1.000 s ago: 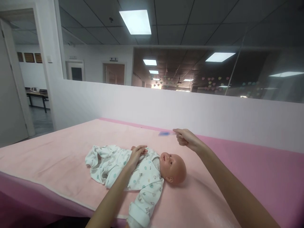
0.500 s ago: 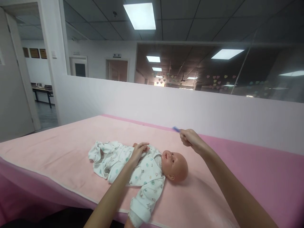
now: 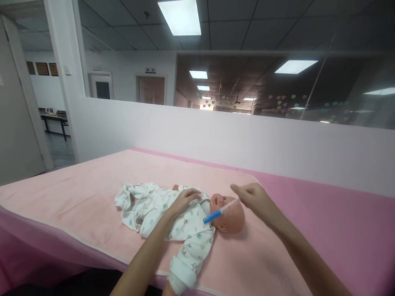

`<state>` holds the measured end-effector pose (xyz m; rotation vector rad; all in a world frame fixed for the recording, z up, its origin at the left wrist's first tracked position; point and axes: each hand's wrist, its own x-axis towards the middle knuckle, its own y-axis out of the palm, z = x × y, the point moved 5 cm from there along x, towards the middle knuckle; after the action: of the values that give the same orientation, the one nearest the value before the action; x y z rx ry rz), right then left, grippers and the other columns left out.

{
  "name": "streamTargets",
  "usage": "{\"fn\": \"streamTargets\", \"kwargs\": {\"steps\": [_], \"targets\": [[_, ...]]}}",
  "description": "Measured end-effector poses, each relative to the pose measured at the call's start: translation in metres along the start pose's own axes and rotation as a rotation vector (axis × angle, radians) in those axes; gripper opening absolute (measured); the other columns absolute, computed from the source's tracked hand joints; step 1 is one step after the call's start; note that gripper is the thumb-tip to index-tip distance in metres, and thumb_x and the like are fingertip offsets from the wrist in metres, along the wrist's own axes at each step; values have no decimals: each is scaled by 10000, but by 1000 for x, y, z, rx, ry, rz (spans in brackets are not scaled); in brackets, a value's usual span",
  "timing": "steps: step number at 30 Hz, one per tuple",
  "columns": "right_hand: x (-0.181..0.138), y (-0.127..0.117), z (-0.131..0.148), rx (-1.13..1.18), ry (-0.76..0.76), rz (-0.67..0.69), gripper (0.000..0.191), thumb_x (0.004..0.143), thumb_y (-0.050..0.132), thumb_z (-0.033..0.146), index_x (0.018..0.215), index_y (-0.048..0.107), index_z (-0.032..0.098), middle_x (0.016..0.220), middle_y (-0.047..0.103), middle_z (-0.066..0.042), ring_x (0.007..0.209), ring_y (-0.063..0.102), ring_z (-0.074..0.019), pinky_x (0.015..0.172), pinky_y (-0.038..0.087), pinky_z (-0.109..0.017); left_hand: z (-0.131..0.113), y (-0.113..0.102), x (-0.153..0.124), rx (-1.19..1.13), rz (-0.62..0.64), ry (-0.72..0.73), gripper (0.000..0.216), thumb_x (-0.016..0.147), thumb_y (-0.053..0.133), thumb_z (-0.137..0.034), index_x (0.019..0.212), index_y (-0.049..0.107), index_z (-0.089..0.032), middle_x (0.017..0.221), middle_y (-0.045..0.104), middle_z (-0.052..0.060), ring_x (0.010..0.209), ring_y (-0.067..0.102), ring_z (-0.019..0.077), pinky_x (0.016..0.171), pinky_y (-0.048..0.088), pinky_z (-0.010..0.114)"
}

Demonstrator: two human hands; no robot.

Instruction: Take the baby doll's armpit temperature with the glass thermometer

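My right hand [image 3: 251, 196] grips the blue-tipped stick [image 3: 216, 213] over the doll [image 3: 193, 220], near its head; my left hand [image 3: 187, 201] rests unclenched on its chest. I should guide the stick gently.

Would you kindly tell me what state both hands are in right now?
Left hand: open, resting on the doll.
Right hand: closed, holding the blue-and-white stick by its pale end.
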<state>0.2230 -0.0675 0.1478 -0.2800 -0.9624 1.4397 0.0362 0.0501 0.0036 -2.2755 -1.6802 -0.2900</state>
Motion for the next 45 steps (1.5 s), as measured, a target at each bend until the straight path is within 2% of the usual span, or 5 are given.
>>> {"fn": "streamTargets", "kwargs": {"steps": [6,9,16,25,45], "targets": [[-99,33,-25,-742,-437,-693,438,863,437,255,436,447,164,398,328,37,407,251,-74,466,158,-248,-5,10,-6,290,115,58,174,724,530,-277,742,635,-139,780,638,41,742,558,176,674,406,258],[-118,57,-42,-875,-541,-629,414,889,401,188,500,541,160,395,394,21,405,314,-85,473,152,-263,-4,9,-6,286,138,52,148,719,511,-246,739,617,-145,833,639,47,789,560,185,719,407,266],[-93,83,-71,-872,-233,-280,390,846,423,179,469,524,173,418,515,-2,380,428,-93,450,121,-270,-7,8,-8,276,156,32,134,669,489,-204,735,590,-145,830,624,52,821,544,199,753,395,277],[-101,134,-78,-940,-167,-82,220,718,452,37,598,573,176,508,583,-40,497,563,-161,449,206,-249,-6,7,-6,221,265,19,101,600,483,-158,681,543,-147,857,590,47,834,515,191,733,377,259],[-100,129,-96,-881,-19,63,246,825,436,134,632,589,135,536,605,-75,508,608,-158,467,321,-205,-5,6,-9,204,245,-27,116,622,516,-187,704,579,-133,665,513,-1,638,468,133,574,345,221]]}}
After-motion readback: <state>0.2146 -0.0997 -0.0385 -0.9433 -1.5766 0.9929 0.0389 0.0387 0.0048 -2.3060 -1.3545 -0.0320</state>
